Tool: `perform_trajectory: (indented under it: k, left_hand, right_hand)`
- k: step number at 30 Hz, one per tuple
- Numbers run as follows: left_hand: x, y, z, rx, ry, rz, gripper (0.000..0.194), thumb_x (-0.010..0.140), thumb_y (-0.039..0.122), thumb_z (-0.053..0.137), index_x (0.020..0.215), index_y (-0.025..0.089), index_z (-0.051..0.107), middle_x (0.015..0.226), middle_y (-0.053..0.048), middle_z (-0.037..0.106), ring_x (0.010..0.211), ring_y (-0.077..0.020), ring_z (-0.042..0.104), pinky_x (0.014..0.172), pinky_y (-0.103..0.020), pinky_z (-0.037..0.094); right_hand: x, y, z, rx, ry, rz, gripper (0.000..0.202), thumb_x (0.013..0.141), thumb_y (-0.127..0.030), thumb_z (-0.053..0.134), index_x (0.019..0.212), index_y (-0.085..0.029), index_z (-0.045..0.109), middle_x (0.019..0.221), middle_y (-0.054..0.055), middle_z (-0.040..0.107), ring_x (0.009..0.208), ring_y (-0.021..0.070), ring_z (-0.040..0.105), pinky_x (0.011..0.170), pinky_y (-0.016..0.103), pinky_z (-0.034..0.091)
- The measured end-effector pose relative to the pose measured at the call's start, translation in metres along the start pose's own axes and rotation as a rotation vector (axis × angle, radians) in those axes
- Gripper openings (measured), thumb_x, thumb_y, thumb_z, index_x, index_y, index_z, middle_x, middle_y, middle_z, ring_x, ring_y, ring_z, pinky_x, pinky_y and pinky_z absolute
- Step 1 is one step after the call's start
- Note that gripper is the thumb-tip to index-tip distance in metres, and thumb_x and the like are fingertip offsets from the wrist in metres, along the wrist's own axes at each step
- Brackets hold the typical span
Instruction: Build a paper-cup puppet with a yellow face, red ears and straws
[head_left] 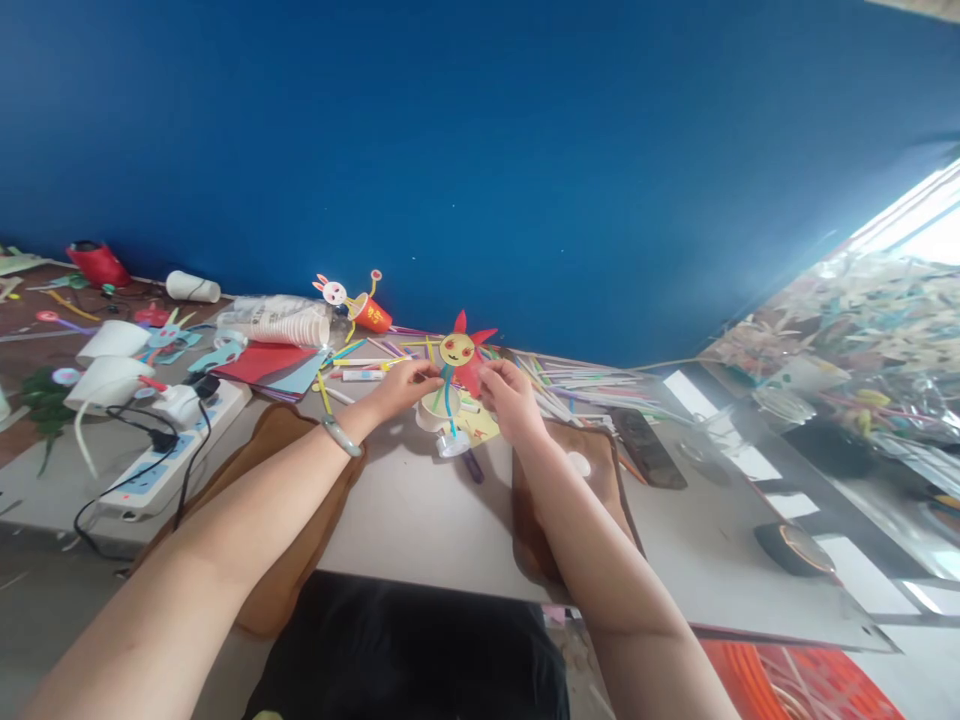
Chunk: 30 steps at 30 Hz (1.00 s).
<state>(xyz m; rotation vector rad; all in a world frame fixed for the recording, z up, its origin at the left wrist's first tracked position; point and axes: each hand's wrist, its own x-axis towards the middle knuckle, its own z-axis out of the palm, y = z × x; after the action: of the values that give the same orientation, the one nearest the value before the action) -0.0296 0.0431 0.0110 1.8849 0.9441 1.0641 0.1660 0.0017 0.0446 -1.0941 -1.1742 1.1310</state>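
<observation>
Between my hands stands a craft figure (456, 349) with a round yellow face, red pointed ears and a blue bendy straw (451, 398) below it. My left hand (405, 388) is closed, fingertips pinching at the figure's left side by the straw. With thumb and fingers together, my right hand (511, 398) grips a piece of red paper (470, 378) just behind the face; whether the paper is joined to the figure I cannot tell. Under them are a pale paper cup (430, 412), partly hidden, and a small clear roll or cap (453, 444) at the straw's foot.
Loose straws (577, 382) lie along the blue wall. A rabbit-faced red cup figure (373, 314), stacked paper cups (289, 328) and a corded power strip (176, 440) are at left. Right are a dark phone (646, 447), a brown mat (536, 510) and a round black object (793, 550).
</observation>
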Motion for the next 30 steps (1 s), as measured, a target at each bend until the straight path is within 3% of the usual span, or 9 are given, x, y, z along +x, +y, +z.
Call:
perform_trajectory:
  k: [7,10,13,20,26,30]
  left_hand:
    - [-0.001,-0.014,0.007,-0.087,-0.051,-0.124,0.033,0.068,0.043,0.073,0.081,0.014,0.065,0.078,-0.003,0.064,0.072,-0.0161,0.056,0.067,-0.029,0.043]
    - [-0.001,-0.02,0.009,-0.052,-0.062,-0.12,0.04,0.059,0.044,0.08,0.082,0.014,0.069,0.082,-0.003,0.066,0.076,-0.0172,0.057,0.07,-0.03,0.043]
    - [-0.001,-0.021,0.01,-0.049,-0.123,-0.101,0.04,0.06,0.044,0.08,0.085,0.015,0.071,0.08,-0.002,0.066,0.074,-0.0165,0.056,0.068,-0.029,0.042]
    - [-0.001,-0.015,0.011,-0.012,-0.067,-0.208,0.027,0.062,0.037,0.076,0.074,0.015,0.066,0.071,-0.001,0.062,0.065,-0.0148,0.053,0.063,-0.029,0.04]
    - [-0.003,-0.009,0.009,0.217,0.108,-0.119,0.02,0.069,0.034,0.068,0.075,0.015,0.066,0.071,-0.001,0.061,0.065,-0.0148,0.05,0.062,-0.029,0.038]
    - [-0.003,-0.011,0.009,0.27,0.099,-0.046,0.015,0.073,0.031,0.061,0.07,0.016,0.064,0.071,-0.002,0.061,0.07,-0.0166,0.052,0.065,-0.029,0.039]
  right_hand:
    - [-0.005,0.004,-0.022,0.003,-0.254,0.084,0.029,0.073,-0.04,0.075,0.075,-0.018,0.055,0.062,-0.004,0.053,0.043,0.0025,0.026,0.043,0.022,0.012]
    - [-0.008,0.001,-0.026,-0.022,-0.361,0.114,0.029,0.074,-0.039,0.075,0.077,-0.017,0.057,0.072,0.0,0.06,0.044,0.002,0.026,0.044,0.022,0.012]
    - [-0.01,-0.001,-0.026,-0.031,-0.433,0.128,0.028,0.075,-0.039,0.075,0.08,-0.017,0.058,0.083,0.003,0.066,0.045,0.0016,0.027,0.045,0.023,0.013]
    - [-0.01,0.001,-0.026,-0.054,-0.513,0.135,0.029,0.077,-0.04,0.073,0.08,-0.017,0.057,0.088,0.005,0.068,0.046,0.0019,0.027,0.045,0.023,0.015]
    - [-0.01,0.002,-0.023,-0.114,-0.53,0.141,0.03,0.077,-0.042,0.073,0.081,-0.017,0.057,0.09,0.003,0.067,0.047,0.0023,0.028,0.044,0.023,0.017]
    - [-0.013,0.001,-0.019,-0.1,-0.499,0.156,0.032,0.075,-0.041,0.075,0.079,-0.017,0.055,0.106,0.005,0.066,0.046,-0.0003,0.024,0.044,0.023,0.016]
